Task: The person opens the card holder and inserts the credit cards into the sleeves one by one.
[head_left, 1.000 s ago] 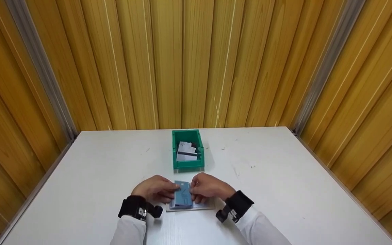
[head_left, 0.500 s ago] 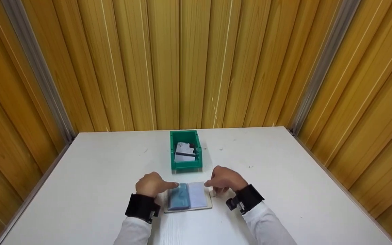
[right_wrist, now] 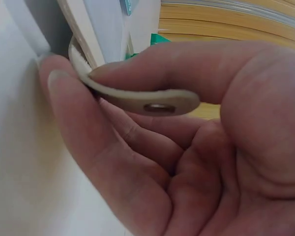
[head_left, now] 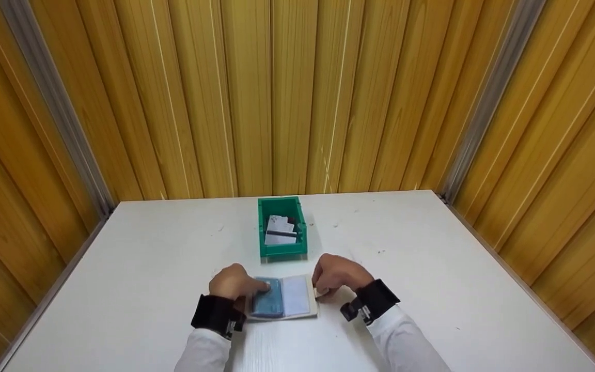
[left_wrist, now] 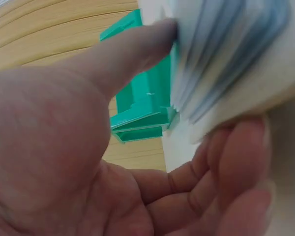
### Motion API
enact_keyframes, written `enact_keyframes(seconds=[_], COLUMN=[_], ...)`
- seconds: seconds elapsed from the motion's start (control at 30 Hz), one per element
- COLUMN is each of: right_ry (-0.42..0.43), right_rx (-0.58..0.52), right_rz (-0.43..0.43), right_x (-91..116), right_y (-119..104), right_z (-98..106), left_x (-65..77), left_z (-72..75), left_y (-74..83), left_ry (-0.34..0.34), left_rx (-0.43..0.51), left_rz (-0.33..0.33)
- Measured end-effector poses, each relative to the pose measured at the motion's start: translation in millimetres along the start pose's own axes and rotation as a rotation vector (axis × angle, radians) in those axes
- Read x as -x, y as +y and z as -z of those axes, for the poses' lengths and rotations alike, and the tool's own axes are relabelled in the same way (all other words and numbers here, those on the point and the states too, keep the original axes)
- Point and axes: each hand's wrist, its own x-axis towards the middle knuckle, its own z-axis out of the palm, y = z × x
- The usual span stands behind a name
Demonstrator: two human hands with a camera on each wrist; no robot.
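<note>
A cream card holder (head_left: 295,296) with clear sleeves lies spread flat near me on the table. Under its left-hand sleeve shows a blue card (head_left: 268,304); the right-hand sleeve looks whitish. My left hand (head_left: 232,282) grips the left side, thumb over the sleeve and fingers under the cover. Fanned sleeve edges (left_wrist: 211,54) appear blurred in the left wrist view. At the right edge my right hand (head_left: 340,272) pinches the holder's strap (right_wrist: 132,101) between thumb and fingers. A metal snap (right_wrist: 159,107) shows near the strap's rounded end.
Beyond the hands stands a green bin (head_left: 283,251) holding white cards (head_left: 279,238), one with a dark stripe. The white table (head_left: 163,289) ends at a ribbed wood-look wall (head_left: 297,103), with similar walls left and right.
The blue card, earlier held between both hands, now lies flat on the holder's left side. My right hand has moved right to the strap; my left thumb has come down onto the sleeve.
</note>
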Motion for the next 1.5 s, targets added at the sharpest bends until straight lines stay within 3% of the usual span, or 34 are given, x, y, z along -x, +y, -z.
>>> enact_keyframes(seconds=[0.2,0.37,0.5,0.63,0.83,1.0,1.07,1.13,1.3,1.33,1.5], right_ry=[-0.036,-0.050,-0.066,-0.074,-0.074,-0.046,-0.048,-0.053,-0.123,-0.140,-0.181], right_rx=[-0.046,-0.045,-0.061,-0.069,-0.032,0.010,0.012,0.007,-0.123,-0.141,-0.184], right_rz=[0.031,0.063,0.085,0.095,0.110,0.132,0.142,0.140,0.090,0.087,0.118], right_x=[-2,-4,-7,-8,-8,-6,-6,-6,-6,-6,-6], right_y=[-3,-8,-12,-13,-12,-11,-13,-13,-9,-7,0], right_z=[-7,-13,-17,-19,-20,-17,-15,-14,-12,-11,-8], left_x=[-1.7,0.8,3.3,4.0,0.7,1.6,2.8,2.9,-2.7,-3.9,-10.1], left_z=[13.1,14.7,0.1,-24.4,-58.1,-72.8,-71.0,-65.1,-37.3,-31.5,-14.6], left_y=[-2.2,10.4,27.5,42.5,51.4,55.2,55.6,55.5,46.4,42.7,21.0], left_ry=[-0.052,-0.032,0.040,0.104,0.188,0.206,0.168,0.088,-0.109,-0.120,-0.046], left_rx=[0.112,0.119,0.092,0.089,0.026,-0.026,-0.041,-0.027,0.062,0.083,0.094], left_rz=[0.040,0.002,-0.058,-0.084,-0.126,-0.187,-0.198,-0.207,-0.202,-0.181,-0.051])
